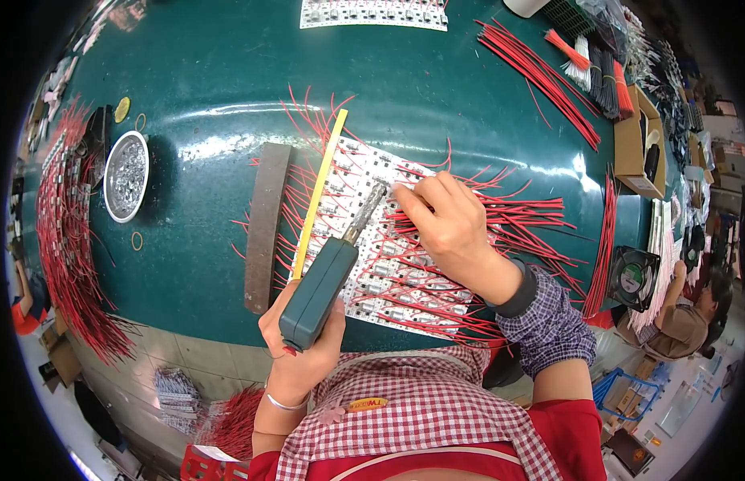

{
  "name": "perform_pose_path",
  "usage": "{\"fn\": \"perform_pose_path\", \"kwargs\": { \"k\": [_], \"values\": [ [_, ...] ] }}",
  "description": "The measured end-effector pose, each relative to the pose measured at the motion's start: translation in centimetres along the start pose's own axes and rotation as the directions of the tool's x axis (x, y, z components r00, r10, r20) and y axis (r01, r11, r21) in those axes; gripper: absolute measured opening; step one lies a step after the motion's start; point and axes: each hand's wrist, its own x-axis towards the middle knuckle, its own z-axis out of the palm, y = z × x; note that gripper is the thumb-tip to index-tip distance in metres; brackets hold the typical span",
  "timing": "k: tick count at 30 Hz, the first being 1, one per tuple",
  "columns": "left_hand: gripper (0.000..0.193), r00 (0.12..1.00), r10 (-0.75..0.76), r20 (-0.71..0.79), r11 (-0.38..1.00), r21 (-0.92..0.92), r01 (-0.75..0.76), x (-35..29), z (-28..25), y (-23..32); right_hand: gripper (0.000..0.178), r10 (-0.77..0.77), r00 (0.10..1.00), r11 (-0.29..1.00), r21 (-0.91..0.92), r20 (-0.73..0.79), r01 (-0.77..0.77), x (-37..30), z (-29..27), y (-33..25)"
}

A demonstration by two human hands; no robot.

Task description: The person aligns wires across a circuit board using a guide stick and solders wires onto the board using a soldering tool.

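Observation:
My left hand [296,349] is wrapped round the dark green handle of a soldering gun [318,290]. Its metal barrel points up and to the right, with the tip over a white circuit board panel [358,160]. My right hand [453,224] rests above the panel with thumb and forefinger pinched together close to that tip. Red wires [533,210] fan out to the right from under this hand; the end in the pinch is too small to make out. Along the panel's left edge lies a yellow strip [318,196], and beside it a brown-grey bar [268,228].
A white bowl [146,172] of shiny bits stands at the left, near a heap of wired boards [64,232]. Another white panel [372,14] lies at the far edge. Wire bundles [541,76], a cardboard box [633,160] and a black fan [634,277] line the right. Another person [685,309] sits beyond.

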Motion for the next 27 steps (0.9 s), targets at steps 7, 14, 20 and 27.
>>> {"fn": "perform_pose_path", "kwargs": {
  "k": [7, 14, 20, 27],
  "values": [
    [0.017, 0.999, 0.016, 0.031, 0.996, 0.088, -0.019, 0.2, -0.1, 0.4, 0.033, 0.008, 1.0, 1.0, 0.011, -0.009, -0.008, -0.1, 0.1, 0.0],
    [0.017, 1.0, 0.02, 0.025, 0.997, 0.077, -0.022, 0.2, 0.0, 0.6, 0.032, 0.005, 1.0, 1.0, 0.015, -0.017, -0.005, 0.0, 0.2, 0.0],
    [0.02, 0.995, -0.008, -0.097, 1.0, 0.018, 0.01, -0.8, -0.1, 0.3, 0.031, 0.009, 1.0, 1.0, 0.011, -0.008, -0.009, 0.0, 0.1, -0.1],
    [0.021, 1.0, 0.021, -0.016, 0.995, 0.093, -0.019, -0.7, -0.2, 0.9, 0.03, -0.003, 0.999, 1.0, 0.018, -0.034, 0.004, 0.0, 0.2, 0.0]
  ]
}}
